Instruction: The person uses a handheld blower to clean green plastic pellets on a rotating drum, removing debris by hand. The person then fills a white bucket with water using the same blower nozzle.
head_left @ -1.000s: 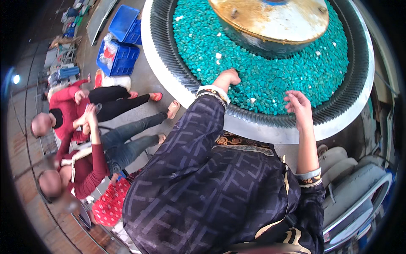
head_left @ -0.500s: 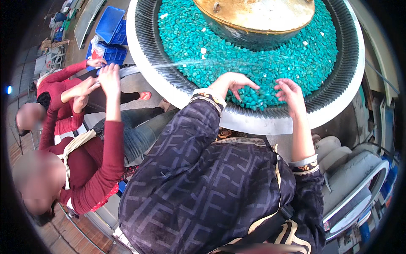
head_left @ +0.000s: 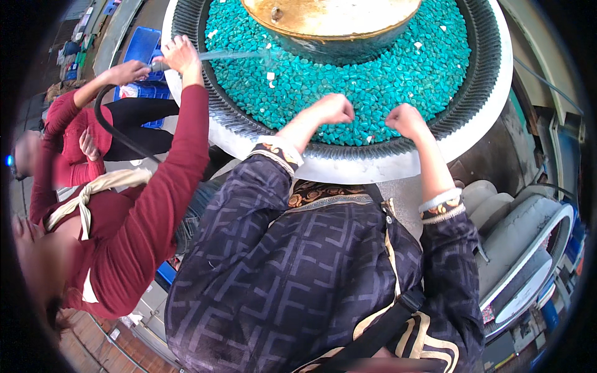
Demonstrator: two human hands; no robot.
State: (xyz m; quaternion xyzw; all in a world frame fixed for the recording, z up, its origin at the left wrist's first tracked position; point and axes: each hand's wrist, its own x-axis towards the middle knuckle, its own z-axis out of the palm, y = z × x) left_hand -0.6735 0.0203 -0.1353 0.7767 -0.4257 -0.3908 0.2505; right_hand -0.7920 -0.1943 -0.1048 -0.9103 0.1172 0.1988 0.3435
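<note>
My left hand is closed just above a bed of teal polished stones, its fingertips turned inward. Across from it, on the right, my right hand is also closed, fingers curled over the stones. Whether either hand holds stones is hidden. The stones fill a round, ring-shaped bowl with a white rim and a dark ribbed inner wall. A few white pieces lie among them.
A rusty metal drum lid tops the bowl's centre. On the left, a co-worker in a maroon top holds a hose spraying water into the bowl. A second person stands behind, near blue crates. Another grey bowl stands right.
My hands have gone from open, fingers spread at the stones, to closed. The co-worker's arms and hose have come nearer to the bowl. The whole view has shifted slightly.
</note>
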